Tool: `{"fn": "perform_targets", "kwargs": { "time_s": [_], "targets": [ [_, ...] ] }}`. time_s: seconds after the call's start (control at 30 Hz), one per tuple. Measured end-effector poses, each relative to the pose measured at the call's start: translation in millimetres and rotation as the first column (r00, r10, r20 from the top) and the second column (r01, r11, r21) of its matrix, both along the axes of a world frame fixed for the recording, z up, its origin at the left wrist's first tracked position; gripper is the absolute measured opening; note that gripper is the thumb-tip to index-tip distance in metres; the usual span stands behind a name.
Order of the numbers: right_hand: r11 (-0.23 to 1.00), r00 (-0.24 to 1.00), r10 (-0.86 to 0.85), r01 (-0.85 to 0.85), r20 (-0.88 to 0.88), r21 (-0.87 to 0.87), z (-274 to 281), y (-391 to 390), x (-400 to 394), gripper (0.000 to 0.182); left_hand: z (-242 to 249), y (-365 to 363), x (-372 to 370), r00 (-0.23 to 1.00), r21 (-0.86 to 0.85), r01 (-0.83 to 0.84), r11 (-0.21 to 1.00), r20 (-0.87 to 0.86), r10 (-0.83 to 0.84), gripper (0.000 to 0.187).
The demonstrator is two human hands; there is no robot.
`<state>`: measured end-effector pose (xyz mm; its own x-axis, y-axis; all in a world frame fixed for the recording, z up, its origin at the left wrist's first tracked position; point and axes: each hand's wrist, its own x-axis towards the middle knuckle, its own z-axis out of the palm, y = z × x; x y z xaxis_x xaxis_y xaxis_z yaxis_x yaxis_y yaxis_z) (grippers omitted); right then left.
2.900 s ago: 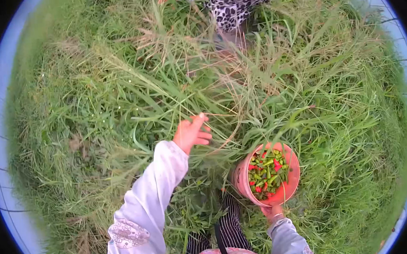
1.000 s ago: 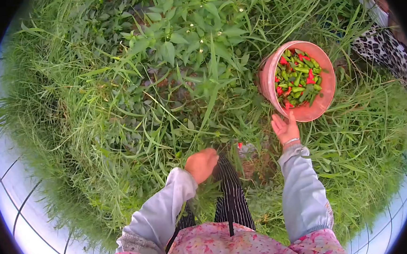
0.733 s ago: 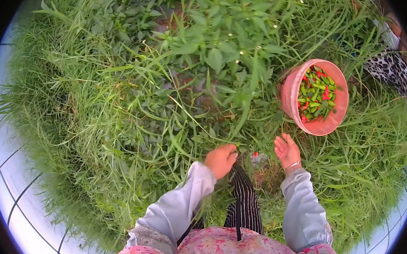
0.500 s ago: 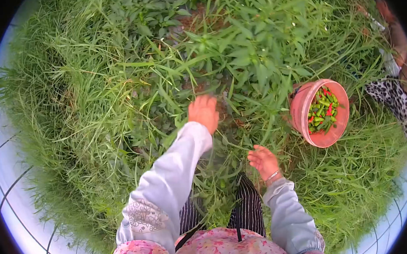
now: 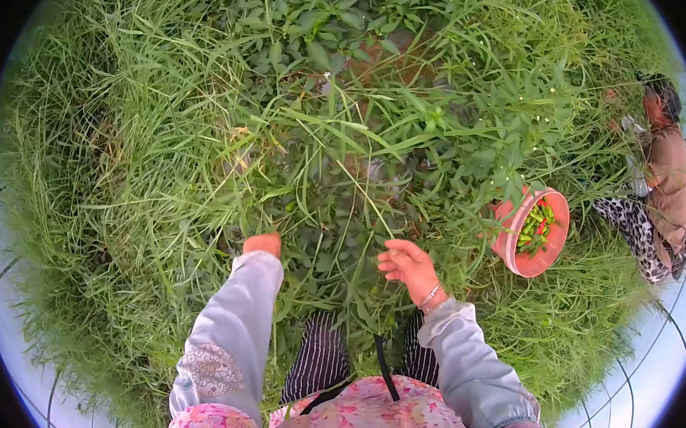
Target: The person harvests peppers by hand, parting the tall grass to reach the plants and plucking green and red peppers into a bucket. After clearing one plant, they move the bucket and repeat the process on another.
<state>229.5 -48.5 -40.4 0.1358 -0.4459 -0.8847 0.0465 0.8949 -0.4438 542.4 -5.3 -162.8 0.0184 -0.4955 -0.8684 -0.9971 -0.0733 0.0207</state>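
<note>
My left hand (image 5: 262, 244) reaches down into the grass and leaves at the left of my knees. Its fingers are hidden behind the foliage. Ahead of my right knee is my right hand (image 5: 410, 265), with its fingers curled inward and a silver bracelet at the wrist; what lies within its fingers, if anything, I cannot tell. A long pale grass stem (image 5: 364, 193) runs down close to its fingertips. Low pepper plants (image 5: 464, 130) with dark green leaves grow among the grass around both hands. To the right, a tilted pink bucket (image 5: 510, 238) holds green and red chili peppers (image 5: 536, 228).
Tall grass (image 5: 139, 141) grows thickly on the left and ahead. Another person (image 5: 669, 179) in a brown top and spotted black-and-white clothing is low at the far right, beyond the bucket. Patches of brown soil (image 5: 392, 63) show between the plants ahead.
My left hand has moved left and back, down into the foliage. My right hand has shifted slightly left. The view has shifted, showing more of the other person.
</note>
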Motion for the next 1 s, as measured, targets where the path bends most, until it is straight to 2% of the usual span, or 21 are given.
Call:
{"fn": "perform_targets", "kwargs": {
  "time_s": [0.2,0.23,0.3,0.33,0.37,0.4,0.47,0.5,0.6,0.63,0.73,0.77,0.8,0.87,0.9,0.93,1.0],
  "targets": [
    [0.993,0.996,0.074,-0.077,-0.041,-0.095,-45,-35,41,0.025,13,33,-38,0.997,0.037,-0.002,0.999,-0.074,0.005,0.024],
    [0.990,0.994,0.079,-0.086,-0.070,-0.113,-57,-38,43,0.025,2,42,-48,0.995,-0.020,-0.027,0.999,-0.096,0.025,0.026],
    [0.983,0.990,0.086,-0.103,-0.116,-0.153,-85,-44,48,0.024,-7,54,-59,0.992,0.017,0.009,1.000,-0.125,-0.007,0.031],
    [0.960,0.979,0.127,-0.161,-0.157,-0.231,-107,-47,45,0.026,-9,56,-66,0.991,0.036,0.022,0.999,-0.135,-0.017,0.034],
    [0.932,0.967,0.153,-0.210,-0.205,-0.295,-129,-46,41,0.028,-10,62,-71,0.988,0.068,0.105,0.992,-0.120,-0.097,0.035],
    [0.903,0.952,0.163,-0.249,-0.258,-0.350,-145,-42,34,0.031,-12,68,-75,0.984,0.028,0.145,0.989,-0.109,-0.141,0.034],
    [0.812,0.852,0.255,-0.446,-0.458,-0.377,-157,-54,27,0.039,-19,73,-79,0.973,-0.071,0.214,0.974,-0.068,-0.219,0.031],
    [0.753,0.782,0.291,-0.543,-0.551,-0.373,-161,-57,25,0.044,-14,63,-82,0.978,-0.047,0.197,0.979,-0.060,-0.199,0.029],
    [0.672,0.682,0.302,-0.648,-0.666,-0.359,-185,-49,22,0.052,-12,34,-84,0.929,0.030,0.336,0.942,-0.179,-0.325,0.028],
    [0.676,0.668,0.337,-0.662,-0.663,-0.324,-183,-48,24,0.057,-7,20,-87,0.905,0.072,0.402,0.913,-0.182,-0.384,0.022],
    [0.731,0.728,0.609,-0.669,-0.315,-0.132,-163,-49,31,0.049,12,-18,-96,0.876,0.014,0.445,0.895,-0.214,-0.432,0.018],
    [0.664,0.714,0.597,-0.696,-0.366,-0.273,-168,-36,36,0.044,4,-18,-92,0.864,-0.075,0.434,0.898,-0.247,-0.439,0.014],
    [0.573,0.702,0.577,-0.712,-0.417,-0.405,-173,-22,40,0.040,13,-32,-93,0.893,-0.061,0.364,0.929,-0.262,-0.367,0.015],
    [0.517,0.621,0.689,-0.782,-0.373,-0.347,-152,-14,52,0.033,41,-66,-98,0.931,-0.037,0.218,0.975,-0.292,-0.219,0.019],
    [0.468,0.591,0.718,-0.801,-0.368,-0.374,-151,-3,57,0.032,38,-69,-90,0.874,-0.224,-0.037,0.974,-0.480,-0.077,0.018],
    [0.416,0.559,0.745,-0.816,-0.365,-0.400,-146,3,63,0.032,41,-78,-93,0.878,-0.300,-0.074,0.951,-0.471,-0.081,0.017],
    [0.417,0.546,0.783,-0.816,-0.298,-0.401,-124,11,71,0.030,44,-101,-100,0.888,-0.447,-0.147,0.882,-0.452,-0.081,0.016]
  ]
}}
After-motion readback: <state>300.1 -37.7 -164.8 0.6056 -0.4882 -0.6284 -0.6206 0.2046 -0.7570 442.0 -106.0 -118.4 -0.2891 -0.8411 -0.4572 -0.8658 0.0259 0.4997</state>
